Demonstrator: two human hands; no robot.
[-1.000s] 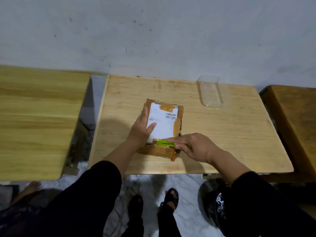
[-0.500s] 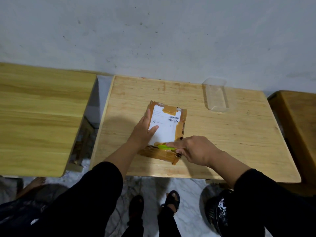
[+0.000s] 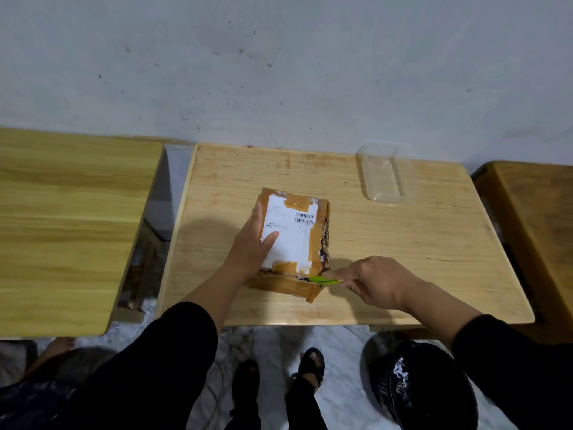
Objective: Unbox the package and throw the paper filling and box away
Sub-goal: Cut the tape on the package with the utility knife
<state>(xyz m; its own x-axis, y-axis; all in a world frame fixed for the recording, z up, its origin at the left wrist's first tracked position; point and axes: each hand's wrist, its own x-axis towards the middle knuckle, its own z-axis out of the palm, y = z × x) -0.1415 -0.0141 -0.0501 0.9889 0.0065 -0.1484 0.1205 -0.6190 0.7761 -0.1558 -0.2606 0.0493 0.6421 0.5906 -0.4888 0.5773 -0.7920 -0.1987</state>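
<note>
Our right hand (image 3: 376, 282) is squeezed tight around a little green cutter (image 3: 325, 281), and the tip of the cutter pokes out toward the box (image 3: 293, 243), which lies just to the left of this grip. The tip sits right at the near right corner of the box, where the brown tape (image 3: 280, 283) runs along the near edge. Our left hand (image 3: 252, 243) is on the far side of the box from the cutter. It lies flat and open on top of the box, with the thumb on the white label (image 3: 290, 234), and it presses the box down so it will not slide. The box is longer than it is wide, and its long way points away from us toward the wall (image 3: 279, 63). The taped edge we are cutting is the short one, and it runs sideways, left from the cutter. So we think the cutter hand is the one to move next, along that short edge or up the right side, where the box looks torn a bit. The box sits on the wooden table (image 3: 403, 259). Farther off, past the box and to the right, lies a clear plastic tub (image 3: 384, 178). Down by our right arm is a dark bin (image 3: 424, 386) on the floor, and we think the paper and box will go in there.
</note>
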